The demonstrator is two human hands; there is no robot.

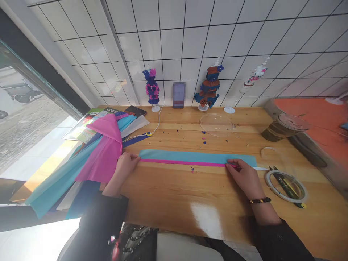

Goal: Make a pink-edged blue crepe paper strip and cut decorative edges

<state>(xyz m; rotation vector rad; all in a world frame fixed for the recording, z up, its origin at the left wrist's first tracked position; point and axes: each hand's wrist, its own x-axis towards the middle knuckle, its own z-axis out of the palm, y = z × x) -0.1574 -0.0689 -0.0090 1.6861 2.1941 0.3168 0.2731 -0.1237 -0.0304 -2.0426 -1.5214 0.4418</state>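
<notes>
Wooden bench (163, 195): blue strip (185, 156) already edged by pink strip (182, 162).
Left hand (126, 165), right hand (246, 177) pinch near its ends; fastening looks unfinished.

Left hand (127, 165) at 8 o'clock, fingertips (136, 158) pinched; left forearm (104, 210) directed to 1 o'clock. Right hand (245, 177) at 4 o'clock, likewise pinched; right forearm (268, 214) directed to 11.

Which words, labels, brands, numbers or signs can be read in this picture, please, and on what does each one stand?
No text can be read with certainty.
Printed sheets at the left: print too small and blurred to read.
Upright phone by the tiled wall: screen blurred, nothing readable.
Cup at the right: no legible lettering.
</notes>
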